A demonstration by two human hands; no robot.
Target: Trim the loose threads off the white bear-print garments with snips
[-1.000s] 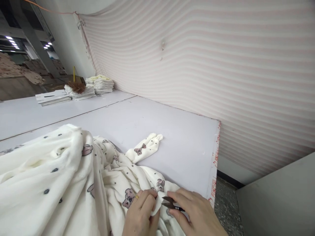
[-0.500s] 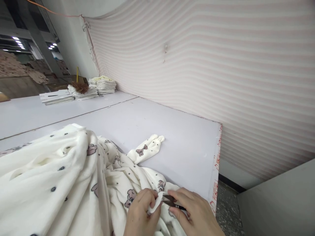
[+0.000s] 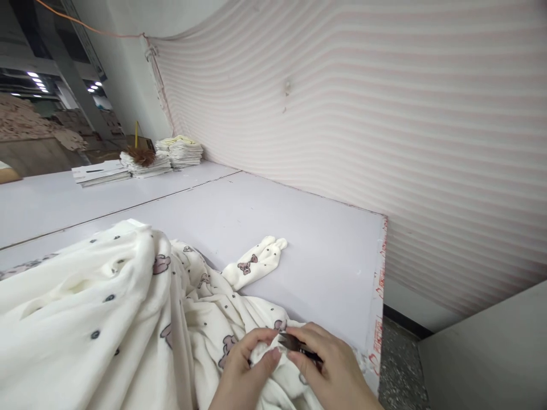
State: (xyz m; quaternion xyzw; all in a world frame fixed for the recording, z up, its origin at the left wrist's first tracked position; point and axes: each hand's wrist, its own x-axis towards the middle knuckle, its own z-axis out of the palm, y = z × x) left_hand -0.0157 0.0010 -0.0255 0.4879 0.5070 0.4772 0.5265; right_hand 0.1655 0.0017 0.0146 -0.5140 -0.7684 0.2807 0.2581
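White plush fabric (image 3: 141,319) printed with brown bears and small dark rings lies heaped across the near left of the table; it looks like a garment. One narrow sleeve-like end (image 3: 256,263) stretches out to the right. My left hand (image 3: 250,364) pinches a small edge of this garment between thumb and fingers. Close beside it, my right hand (image 3: 327,361) grips dark thread snips (image 3: 294,343), whose blades are nearly together at the pinched edge. The handles are partly covered by my right fingers.
The pale table (image 3: 316,228) ends at a taped right edge (image 3: 378,307). Pink-striped cloth (image 3: 363,114) hangs behind it. Folded white stacks (image 3: 179,152) and a flat pile of white cards (image 3: 102,172) stand at the back left. Speckled floor (image 3: 401,364) shows at right.
The snips' blades have come from spread apart to almost closed. My left hand has turned, with its thumb now lying by the blade tips. The view has shifted slightly.
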